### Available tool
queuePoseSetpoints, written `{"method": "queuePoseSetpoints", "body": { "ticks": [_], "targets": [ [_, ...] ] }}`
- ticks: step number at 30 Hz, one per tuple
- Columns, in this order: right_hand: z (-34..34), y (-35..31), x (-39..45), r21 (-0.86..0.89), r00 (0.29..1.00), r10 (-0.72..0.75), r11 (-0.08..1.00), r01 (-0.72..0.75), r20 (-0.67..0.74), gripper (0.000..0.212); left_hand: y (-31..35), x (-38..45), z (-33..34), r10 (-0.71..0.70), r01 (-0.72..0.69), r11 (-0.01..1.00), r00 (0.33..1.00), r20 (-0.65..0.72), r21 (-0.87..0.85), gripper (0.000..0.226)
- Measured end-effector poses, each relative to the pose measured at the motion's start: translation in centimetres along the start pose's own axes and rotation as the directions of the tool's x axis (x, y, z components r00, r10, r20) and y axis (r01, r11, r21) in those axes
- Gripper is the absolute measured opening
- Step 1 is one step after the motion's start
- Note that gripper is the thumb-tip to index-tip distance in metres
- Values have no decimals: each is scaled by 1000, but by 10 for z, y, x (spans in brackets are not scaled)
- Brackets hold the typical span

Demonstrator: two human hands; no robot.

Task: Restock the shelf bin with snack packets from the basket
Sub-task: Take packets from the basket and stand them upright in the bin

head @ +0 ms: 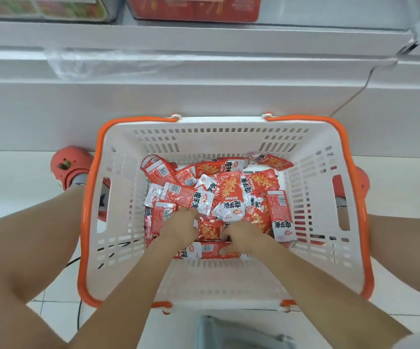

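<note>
Left hand (pixel 182 226), right hand (pixel 241 238): both reaching into red-and-white foil snack packets (pixel 229 195), grip indiscernible | white slotted plastic basket, orange-rimmed (pixel 229 280): well stocked | restocking mostly outstanding.

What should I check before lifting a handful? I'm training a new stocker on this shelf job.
1. Red and white foil snack packets left in the white slotted plastic basket with orange handles: ok, many remain.
2. Left hand down among the packets: ok.
3. Right hand down among the packets: ok.
4. Firm grip on a bunch: cannot tell, fingertips are buried in the pile.
5. Basket handles folded down, clear of the arms: ok.
6. Room in the red shelf bin above: cannot tell, only its lower edge shows.
</note>
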State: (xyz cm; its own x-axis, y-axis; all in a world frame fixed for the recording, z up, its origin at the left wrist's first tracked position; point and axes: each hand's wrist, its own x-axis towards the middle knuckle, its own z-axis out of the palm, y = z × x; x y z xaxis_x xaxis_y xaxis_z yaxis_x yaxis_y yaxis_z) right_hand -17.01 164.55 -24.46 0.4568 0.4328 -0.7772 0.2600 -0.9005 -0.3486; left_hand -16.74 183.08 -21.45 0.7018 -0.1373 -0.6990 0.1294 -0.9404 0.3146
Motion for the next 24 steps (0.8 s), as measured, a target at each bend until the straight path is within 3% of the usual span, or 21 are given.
{"method": "queuePoseSetpoints", "body": {
  "ticks": [5,9,12,17,21,24],
  "targets": [
    [16,-4,-7,-13,998,45,999,-44,46,27,3,-8,3,26,-28,998,999,29,57,28],
    [1,0,-11,-22,993,17,1000,-14,118,34,2,-13,-3,29,-30,999,999,44,20,27],
    [-30,8,-27,2,998,0,1000,0,61,40,6,-16,-13,28,-28,998,1000,12,-53,28],
    [-90,16,-62,160,1000,-6,987,9,-18,57,34,-26,-47,155,-154,973,988,-11,-174,54],
    [-124,8,-90,184,993,-56,980,75,-104,55,62,-39,-81,273,-272,948,962,-16,-168,63],
    [-150,4,-109,300,981,-75,945,127,-179,42,74,-50,-102,258,-290,912,955,-144,-290,57]
  ]
}}
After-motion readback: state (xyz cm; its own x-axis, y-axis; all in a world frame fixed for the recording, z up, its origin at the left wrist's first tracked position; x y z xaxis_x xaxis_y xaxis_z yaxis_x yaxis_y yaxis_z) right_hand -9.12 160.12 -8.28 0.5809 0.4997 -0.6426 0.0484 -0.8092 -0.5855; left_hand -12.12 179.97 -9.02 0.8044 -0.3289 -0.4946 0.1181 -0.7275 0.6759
